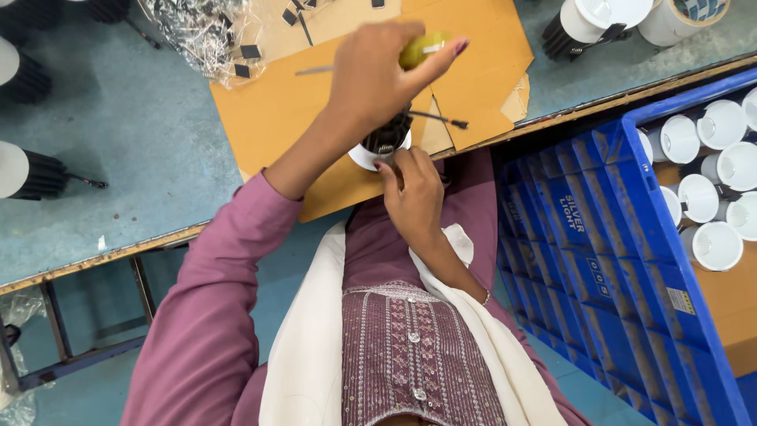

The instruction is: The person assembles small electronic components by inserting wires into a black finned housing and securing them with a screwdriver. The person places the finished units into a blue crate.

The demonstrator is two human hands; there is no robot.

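Head view: a yellow-green screwdriver handle (pixel 418 50) is gripped in the left hand (pixel 374 75), fingers wrapped around it, with the hand raised above a small lamp fitting (pixel 384 142) that has a black ribbed body and a white rim. The fitting is found just above centre of the picture, resting at the near edge of a brown cardboard sheet (pixel 276 110), and it is steadied from 5 o'clock by the right hand (pixel 412 193), whose fingertips are pressed against the white rim; whether the fingers close fully around it cannot be told. A thin black wire (pixel 438 119) is seen running out from the fitting toward 3 o'clock. The cardboard is laid on a blue-green worktable (pixel 126 134). At 11 o'clock from the fitting, a clear plastic bag of small metal parts (pixel 193 31) is spread on the cardboard's corner. At 9 o'clock, well apart, further black ribbed fittings (pixel 31 173) lie on their sides on the table. At 3 to 4 o'clock, a blue plastic crate (pixel 599 237) is placed beside the table, and white cup-shaped reflectors (pixel 714 244) are held in it. More white-fronted fittings (pixel 591 20) are seen at 1 o'clock near the table's far edge.
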